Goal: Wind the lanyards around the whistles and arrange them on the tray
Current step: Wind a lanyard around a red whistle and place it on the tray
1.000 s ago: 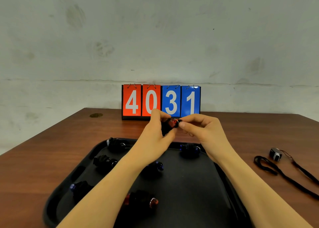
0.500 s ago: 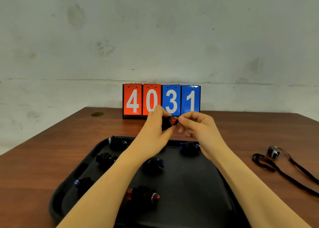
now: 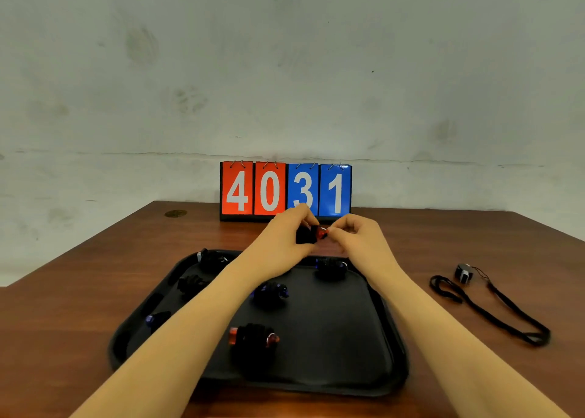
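Note:
My left hand (image 3: 285, 237) grips a red whistle (image 3: 320, 233) wrapped in black lanyard, held above the far edge of the black tray (image 3: 364, 354). My right hand (image 3: 354, 237) pinches the whistle's right end with fingertips. Several wound whistles lie on the tray: a red one (image 3: 253, 337) near the front, a blue one (image 3: 271, 292) in the middle, another (image 3: 330, 267) at the back right, and others along the left side (image 3: 193, 283). A grey whistle (image 3: 464, 272) with its black lanyard (image 3: 493, 313) unwound lies on the table to the right.
The brown wooden table (image 3: 79, 291) ends at a pale wall. A flip scoreboard (image 3: 285, 189) reading 4031 stands at the table's back edge, just behind my hands. A small round mark (image 3: 175, 213) sits at the back left.
Both hands have stayed together on the red whistle, shifting slightly right and away. My right fingers have re-pinched at the whistle's end.

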